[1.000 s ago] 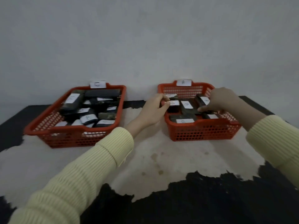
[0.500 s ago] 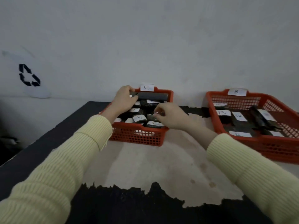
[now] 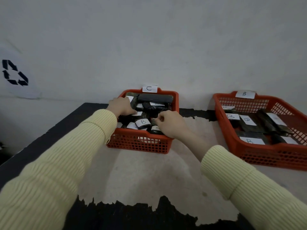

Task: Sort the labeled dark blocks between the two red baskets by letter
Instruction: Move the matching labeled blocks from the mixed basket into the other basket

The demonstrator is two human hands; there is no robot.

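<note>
The left red basket carries a "C" tag and holds several dark blocks with white labels. One of them shows a "B" label, and a long dark block lies at the back. My left hand rests palm down on the blocks at the basket's left side, hiding what is under its fingers. My right hand is over the front right corner, fingers curled and pinching a dark block. The right red basket, tagged "B", holds blocks labeled B.
Both baskets stand against a grey wall on a table with a pale worn middle and black edges. The table's left edge runs diagonally. A white bag with a recycling mark hangs at the far left.
One second ago both hands were at the B basket. They crossed to the C basket and the view turned left. Since half a second ago the hands have barely shifted.
</note>
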